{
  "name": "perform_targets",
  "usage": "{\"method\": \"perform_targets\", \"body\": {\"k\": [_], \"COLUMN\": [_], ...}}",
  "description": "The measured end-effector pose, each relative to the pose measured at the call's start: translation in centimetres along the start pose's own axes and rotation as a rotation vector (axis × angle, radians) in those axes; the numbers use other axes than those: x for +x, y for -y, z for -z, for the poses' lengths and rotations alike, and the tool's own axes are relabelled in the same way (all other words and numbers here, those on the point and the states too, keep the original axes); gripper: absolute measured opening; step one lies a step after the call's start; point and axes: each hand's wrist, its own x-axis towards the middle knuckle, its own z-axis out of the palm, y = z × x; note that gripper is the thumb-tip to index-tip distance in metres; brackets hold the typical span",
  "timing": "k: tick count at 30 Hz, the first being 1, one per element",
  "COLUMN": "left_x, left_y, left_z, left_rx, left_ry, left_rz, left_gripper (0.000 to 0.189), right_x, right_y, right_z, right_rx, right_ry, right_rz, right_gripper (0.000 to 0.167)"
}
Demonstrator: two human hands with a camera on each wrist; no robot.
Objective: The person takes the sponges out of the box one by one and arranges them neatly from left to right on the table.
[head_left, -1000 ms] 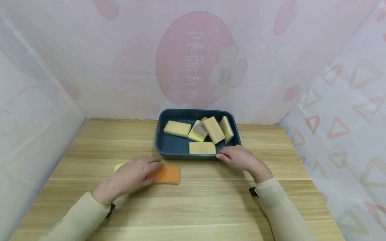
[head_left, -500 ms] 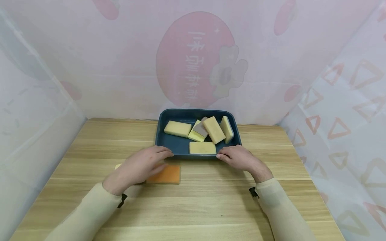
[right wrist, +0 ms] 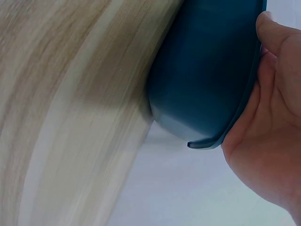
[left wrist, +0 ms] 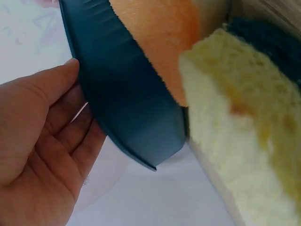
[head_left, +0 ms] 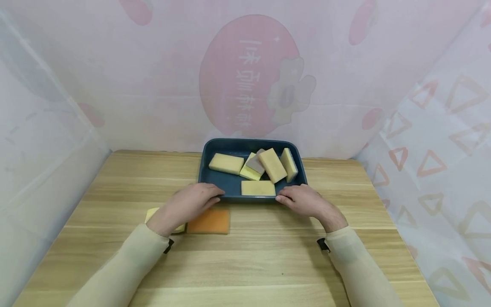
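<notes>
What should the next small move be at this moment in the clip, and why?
Probably raise the tray slightly, keeping it level: the left hand and right hand are both on its near rim, toward opposite corners, and sponges lie inside. The orange sponge lies just in front on the table, so dragging the tray nearer would likely bump it.

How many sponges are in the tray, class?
6 visible: cream sponge at left; yellow sponge, grey sponge and tan sponge overlapping centrally; right sponge on edge; pale sponge at front. Others may be hidden.
</notes>
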Motion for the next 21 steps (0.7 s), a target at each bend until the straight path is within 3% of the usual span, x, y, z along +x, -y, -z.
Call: {"method": "perform_targets", "body": {"k": [8,14,15,21], "left_x": [0.9,1.1,1.4,1.3], "left_y": [0.7,1.1,2.2,1.8], "left_z": [-1.0,-1.2,-2.3,-2.3], "left_rx": [0.013,-0.018,-0.037,-0.015], "left_ry": [-0.030,-0.056,-0.072,-0.074], "left_rz": [-0.003,-0.035,-0.059,-0.017], "left_gripper": [0.025,0.025,0.025,0.024], "right_x": [-0.2,-0.1,-0.1,0.7], "right_y": [-0.4,-0.5,-0.4,0.4], "right_z": [0.0,0.7,0.9,2.0], "right_rx": [0.030,0.158,0.180,0.205], "right_ry": [0.004,0.026,0.024,-0.080], "right_rz": [0.000,-0.024,-0.028,-0.058], "right_gripper": [0.033,0.031,0.031,0.030]}}
